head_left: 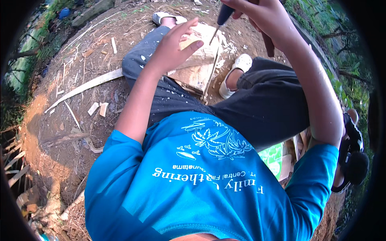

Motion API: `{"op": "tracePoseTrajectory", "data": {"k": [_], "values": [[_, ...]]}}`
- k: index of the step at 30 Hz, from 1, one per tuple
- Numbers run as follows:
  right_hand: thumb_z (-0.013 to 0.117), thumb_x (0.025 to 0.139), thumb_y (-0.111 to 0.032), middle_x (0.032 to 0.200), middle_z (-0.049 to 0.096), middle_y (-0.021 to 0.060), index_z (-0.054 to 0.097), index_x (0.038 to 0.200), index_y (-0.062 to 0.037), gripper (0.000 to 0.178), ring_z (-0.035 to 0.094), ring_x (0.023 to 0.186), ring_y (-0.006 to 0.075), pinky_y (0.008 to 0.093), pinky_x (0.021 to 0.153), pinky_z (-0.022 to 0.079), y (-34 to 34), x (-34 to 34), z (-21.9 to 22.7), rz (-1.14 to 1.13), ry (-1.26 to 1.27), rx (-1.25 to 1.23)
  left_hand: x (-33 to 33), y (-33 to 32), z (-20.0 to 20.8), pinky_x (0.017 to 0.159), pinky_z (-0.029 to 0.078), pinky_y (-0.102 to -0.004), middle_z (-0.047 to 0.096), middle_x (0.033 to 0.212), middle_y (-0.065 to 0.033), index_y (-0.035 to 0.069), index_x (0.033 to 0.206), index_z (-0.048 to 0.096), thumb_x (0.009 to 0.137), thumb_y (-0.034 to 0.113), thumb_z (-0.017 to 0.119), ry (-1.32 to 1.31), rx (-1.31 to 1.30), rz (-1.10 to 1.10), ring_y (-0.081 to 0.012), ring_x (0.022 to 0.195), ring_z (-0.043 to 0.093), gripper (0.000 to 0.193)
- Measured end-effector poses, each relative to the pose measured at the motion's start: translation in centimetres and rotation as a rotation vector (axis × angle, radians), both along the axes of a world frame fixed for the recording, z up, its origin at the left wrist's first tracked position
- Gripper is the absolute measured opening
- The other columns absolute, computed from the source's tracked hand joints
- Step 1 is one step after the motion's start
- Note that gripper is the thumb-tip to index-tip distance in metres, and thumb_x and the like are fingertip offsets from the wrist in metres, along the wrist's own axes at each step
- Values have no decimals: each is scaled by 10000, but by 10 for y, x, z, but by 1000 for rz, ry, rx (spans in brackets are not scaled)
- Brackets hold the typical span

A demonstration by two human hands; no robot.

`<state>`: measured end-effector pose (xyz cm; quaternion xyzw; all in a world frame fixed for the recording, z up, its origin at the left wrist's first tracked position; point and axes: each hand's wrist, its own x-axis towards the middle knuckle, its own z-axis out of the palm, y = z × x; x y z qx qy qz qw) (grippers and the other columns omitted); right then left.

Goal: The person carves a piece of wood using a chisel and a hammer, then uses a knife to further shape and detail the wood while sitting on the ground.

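Leftward, a long curved strip of pale wood (94,81) lay on crumbly brown soil (134,28). At upper centre, the left hand (171,50) was splayed, gripping nothing, over a thick, rough pale-wood block (193,78), likely heavy and stiff, best held by its long sides. Farther right, the right hand (263,16) gripped a thin-shafted metal tool (214,35), probably light, by its smooth dark-blue handle (225,14).

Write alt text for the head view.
A person's right hand holds a blue-handled tool, its thin metal shaft pointing toward a pale wooden block between their legs. The left hand is open nearby. Wood chips litter the dirt ground.
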<state>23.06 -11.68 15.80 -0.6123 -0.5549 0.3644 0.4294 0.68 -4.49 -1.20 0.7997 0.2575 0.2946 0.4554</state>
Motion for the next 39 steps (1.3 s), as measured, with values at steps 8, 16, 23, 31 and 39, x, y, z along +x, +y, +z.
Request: {"op": "tracePoseTrajectory", "data": {"k": [8, 16, 23, 31, 39], "values": [[790, 925, -244, 812, 659, 47, 584, 1009, 12, 338, 687, 755, 135, 315, 675, 544, -2, -20, -26, 65, -145, 67, 20, -10, 7, 891, 537, -295, 762, 1047, -13, 191, 1309, 697, 964, 318, 746, 170, -4, 1, -110, 974, 710, 371], [787, 893, -248, 796, 678, 89, 573, 916, -13, 319, 694, 769, 165, 334, 688, 540, -10, -22, -23, 33, -337, -10, 19, -12, -10, 867, 529, -278, 723, 898, 27, 207, 1285, 721, 977, 292, 735, 110, -43, 5, -89, 927, 700, 319], [779, 902, -257, 823, 695, 93, 585, 939, -4, 321, 693, 763, 175, 334, 696, 546, -12, -24, -19, 43, -287, -40, 18, -16, 5, 851, 531, -268, 727, 895, 27, 216, 1325, 710, 982, 276, 731, 114, -87, -34, -75, 903, 686, 349], [777, 912, -272, 820, 696, 98, 588, 940, -4, 329, 689, 763, 173, 333, 708, 549, -15, -23, -16, 62, -298, -41, 20, -15, 3, 879, 558, -296, 756, 972, -28, 110, 1262, 698, 971, 200, 734, 90, -147, -61, -108, 931, 705, 307], [684, 995, -473, 767, 650, 34, 610, 979, -41, 439, 666, 684, 118, 272, 620, 544, -13, -15, -4, 14, -375, -40, 19, -1, 4, 862, 553, -301, 748, 948, -55, -8, 1175, 709, 942, 101, 755, 35, -404, -82, -113, 898, 680, 261]]}}
